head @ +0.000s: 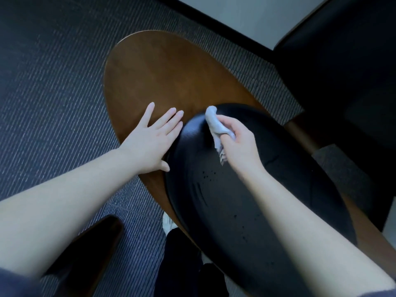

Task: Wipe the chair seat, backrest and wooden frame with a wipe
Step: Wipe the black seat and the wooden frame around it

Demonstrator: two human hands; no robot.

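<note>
Your left hand (150,136) lies flat and released, fingers spread, on the brown wooden frame (154,71) right at the edge of the black cushion (246,189), thumb touching that edge. Your right hand (240,144) is clenched on a crumpled pale wipe (215,125), pressing it onto the cushion near its far edge. The wipe's tail hangs below your fingers. Striped carpet (53,82) lies under the chair. A second dark chair (342,71) is cut off at the upper right corner; whether the cushion is seat or backrest is hard to tell
</note>
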